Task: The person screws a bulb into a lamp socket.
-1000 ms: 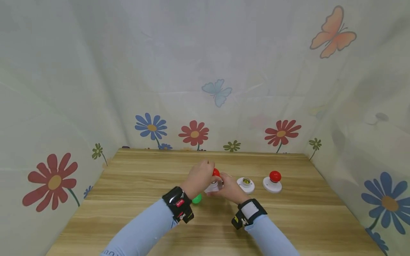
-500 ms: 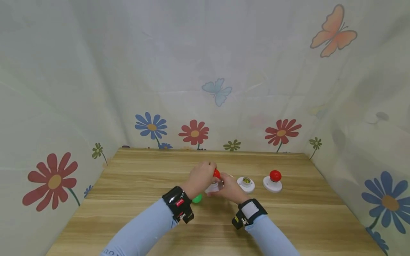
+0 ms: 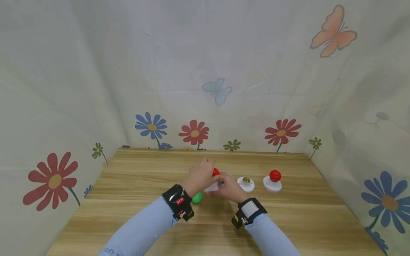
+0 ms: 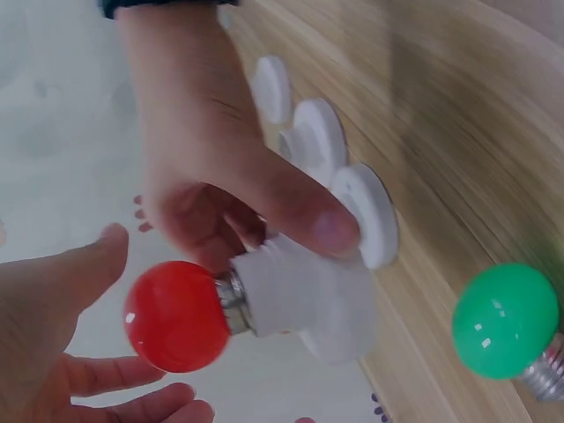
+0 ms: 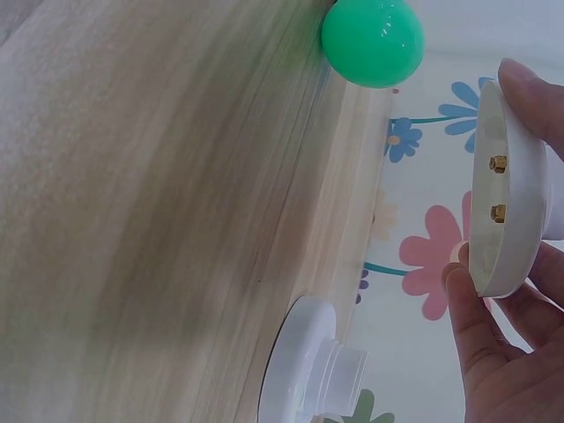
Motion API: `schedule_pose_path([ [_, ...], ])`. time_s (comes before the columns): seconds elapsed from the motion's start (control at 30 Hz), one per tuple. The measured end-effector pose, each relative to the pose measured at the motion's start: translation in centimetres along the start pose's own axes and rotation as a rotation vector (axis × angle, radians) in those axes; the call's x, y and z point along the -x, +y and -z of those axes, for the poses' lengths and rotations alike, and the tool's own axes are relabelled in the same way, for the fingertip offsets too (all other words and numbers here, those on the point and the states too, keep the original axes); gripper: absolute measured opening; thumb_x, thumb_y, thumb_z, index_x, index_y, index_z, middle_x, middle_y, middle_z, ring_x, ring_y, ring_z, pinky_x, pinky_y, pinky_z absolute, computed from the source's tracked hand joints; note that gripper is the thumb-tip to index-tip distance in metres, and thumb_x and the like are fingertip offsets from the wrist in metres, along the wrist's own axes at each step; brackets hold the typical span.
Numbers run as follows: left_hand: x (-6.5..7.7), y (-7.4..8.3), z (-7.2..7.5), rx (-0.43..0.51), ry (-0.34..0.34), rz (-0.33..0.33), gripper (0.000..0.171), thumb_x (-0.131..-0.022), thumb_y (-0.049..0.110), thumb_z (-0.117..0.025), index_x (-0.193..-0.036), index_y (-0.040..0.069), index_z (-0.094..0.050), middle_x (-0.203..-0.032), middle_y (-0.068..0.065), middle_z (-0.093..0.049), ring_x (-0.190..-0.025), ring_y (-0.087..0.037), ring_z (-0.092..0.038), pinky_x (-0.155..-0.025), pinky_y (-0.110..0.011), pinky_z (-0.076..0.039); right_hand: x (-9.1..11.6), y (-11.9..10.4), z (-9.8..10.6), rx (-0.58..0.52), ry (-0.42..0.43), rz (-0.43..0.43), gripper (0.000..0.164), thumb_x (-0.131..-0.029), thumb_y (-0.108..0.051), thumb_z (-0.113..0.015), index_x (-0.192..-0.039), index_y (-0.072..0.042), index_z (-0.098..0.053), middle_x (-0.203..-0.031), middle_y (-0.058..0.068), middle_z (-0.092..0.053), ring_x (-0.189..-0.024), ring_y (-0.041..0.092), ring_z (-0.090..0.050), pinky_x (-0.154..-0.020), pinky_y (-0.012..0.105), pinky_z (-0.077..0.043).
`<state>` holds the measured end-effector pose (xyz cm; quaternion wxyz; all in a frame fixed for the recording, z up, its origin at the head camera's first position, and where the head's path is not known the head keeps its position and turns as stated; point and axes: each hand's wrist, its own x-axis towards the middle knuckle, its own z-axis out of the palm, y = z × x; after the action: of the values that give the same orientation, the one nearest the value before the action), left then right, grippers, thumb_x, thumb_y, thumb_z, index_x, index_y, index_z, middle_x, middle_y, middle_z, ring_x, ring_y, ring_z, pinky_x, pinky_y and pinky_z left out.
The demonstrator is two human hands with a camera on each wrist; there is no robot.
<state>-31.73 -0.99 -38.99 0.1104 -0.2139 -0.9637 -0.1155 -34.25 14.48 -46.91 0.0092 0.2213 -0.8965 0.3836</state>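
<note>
My right hand (image 3: pixel 229 188) grips a white lamp holder (image 4: pixel 308 295) above the table, tilted, with its thumb on the base. Two brass screws show on the base's underside in the right wrist view. A red light bulb (image 4: pixel 179 317) sits in the holder's mouth, part of its metal thread visible. My left hand (image 3: pixel 198 177) is around the red bulb; in the left wrist view its thumb stands apart from the glass, and the fingers (image 4: pixel 145 401) spread loosely below it. A green bulb (image 4: pixel 507 322) lies on the table beneath the hands.
Right of my hands stands a white lamp holder (image 3: pixel 246 185) with a bare socket. Farther right, another holder (image 3: pixel 272 186) carries a red bulb (image 3: pixel 275 176). One more white base (image 4: pixel 374 216) is mostly hidden behind my right hand in the head view. A flowered curtain (image 3: pixel 205 53) encloses the wooden table.
My left hand shifts slightly around the red bulb, its fingers loosened from the glass now. The right hand keeps its grip on the lamp holder, almost in place.
</note>
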Motion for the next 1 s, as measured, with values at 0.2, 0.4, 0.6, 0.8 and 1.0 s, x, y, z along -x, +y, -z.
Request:
schedule_pose_path([
  [0.2,-0.1,-0.6,-1.0,-0.085,0.051,-0.003,0.06,-0.079,0.055,-0.073,-0.111,0.006,-0.059,-0.087,-0.005,-0.06,-0.067,-0.015,-0.056,-0.06,-0.028,-0.055,0.1,-0.1,0.0,-0.041,-0.009,-0.019,0.061,-0.067,-0.038,-0.088,-0.119,-0.015,-0.063,-0.113,0.002,-0.065,-0.1,0.019,-0.06,-0.092,0.045,-0.05],
  [0.4,-0.1,-0.8,-1.1,-0.048,0.038,-0.012,0.056,-0.08,0.052,-0.074,-0.108,0.006,-0.059,-0.085,-0.004,-0.059,-0.066,-0.014,-0.055,-0.058,-0.026,-0.054,0.2,-0.1,0.0,-0.053,-0.005,-0.031,0.063,-0.068,-0.035,-0.088,-0.121,-0.013,-0.062,-0.112,0.003,-0.066,-0.1,0.019,-0.06,-0.091,0.046,-0.05],
  [0.6,-0.1,-0.7,-0.5,0.058,-0.038,-0.011,0.045,-0.081,0.033,-0.078,-0.112,0.006,-0.06,-0.096,-0.007,-0.062,-0.078,-0.016,-0.059,-0.072,-0.028,-0.056,0.2,0.1,0.0,-0.022,0.017,0.005,0.061,-0.067,-0.037,-0.088,-0.118,-0.014,-0.064,-0.103,0.0,-0.065,-0.093,0.017,-0.058,-0.083,0.04,-0.05],
  [0.8,0.0,-0.5,0.4,0.127,-0.108,-0.054,0.038,-0.082,0.006,-0.075,-0.118,0.007,-0.062,-0.108,-0.009,-0.065,-0.094,-0.02,-0.062,-0.087,-0.031,-0.054,0.1,0.5,-0.3,0.003,0.037,0.047,0.061,-0.064,-0.038,-0.089,-0.114,-0.013,-0.065,-0.102,-0.001,-0.066,-0.095,0.016,-0.058,-0.086,0.041,-0.051],
  [1.0,0.1,-0.6,0.5,0.189,-0.144,-0.017,0.059,-0.078,0.007,-0.08,-0.131,0.007,-0.055,-0.122,-0.011,-0.062,-0.106,-0.024,-0.062,-0.092,-0.034,-0.052,0.1,0.5,-0.4,0.009,0.041,0.041,0.059,-0.065,-0.037,-0.089,-0.112,-0.011,-0.065,-0.099,0.0,-0.064,-0.09,0.015,-0.057,-0.082,0.038,-0.05],
])
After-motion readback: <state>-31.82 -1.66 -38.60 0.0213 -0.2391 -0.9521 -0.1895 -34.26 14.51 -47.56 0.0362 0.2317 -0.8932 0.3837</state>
